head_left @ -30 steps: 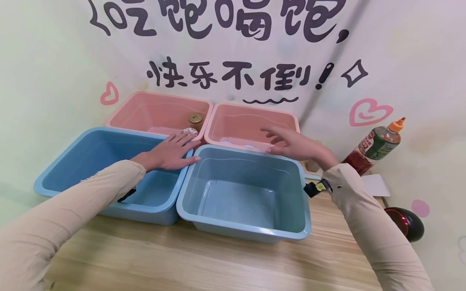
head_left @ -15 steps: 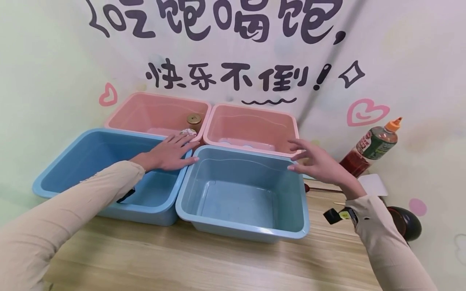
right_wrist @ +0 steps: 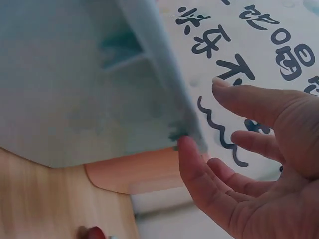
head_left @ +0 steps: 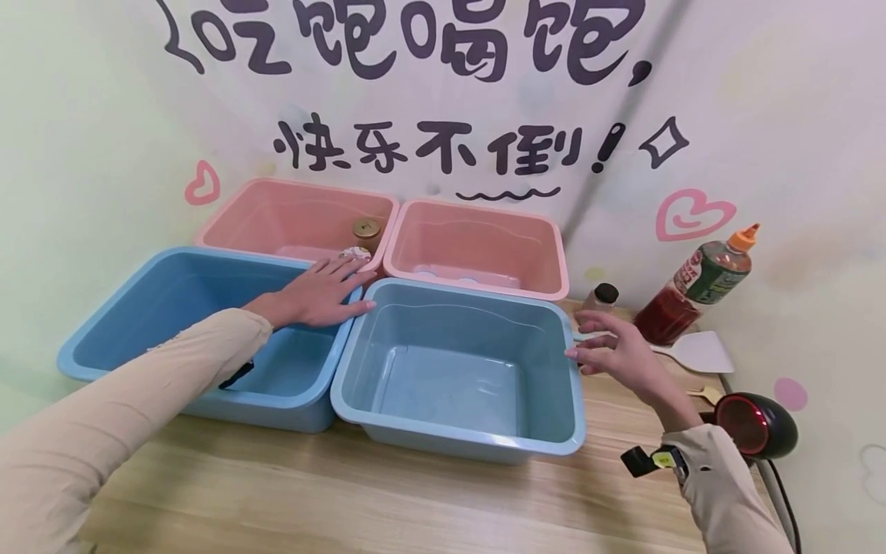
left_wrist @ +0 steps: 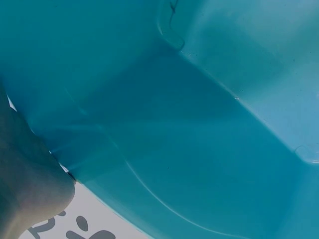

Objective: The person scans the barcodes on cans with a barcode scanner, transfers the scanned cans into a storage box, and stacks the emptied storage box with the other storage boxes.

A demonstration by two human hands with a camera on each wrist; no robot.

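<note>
My left hand [head_left: 318, 292] lies flat with fingers spread over the inner corner of the left blue bin [head_left: 138, 269]. Its thumb reaches toward the rim of the right blue bin [head_left: 457, 442]. In the left wrist view, part of the left hand [left_wrist: 37, 184] shows beside blue plastic walls [left_wrist: 164, 129]. My right hand [head_left: 619, 354] hovers by the right blue bin's right rim, fingers loosely bent and holding nothing. In the right wrist view, the right hand's [right_wrist: 254, 159] fingers are apart and one fingertip overlaps the bin's corner; whether it touches cannot be told.
Two pink bins [head_left: 477, 204] stand behind; the left one holds a gold-lidded can [head_left: 367, 229] and a patterned round item [head_left: 356, 253]. At right are a black-capped jar [head_left: 604, 296], a red sauce bottle [head_left: 695, 285], a white spatula [head_left: 699, 352] and a black, red-rimmed object [head_left: 754, 425].
My right hand has moved from above the right pink bin, rightward and toward me, to beside the right blue bin, uncovering the black-capped jar. My left hand has stayed put.
</note>
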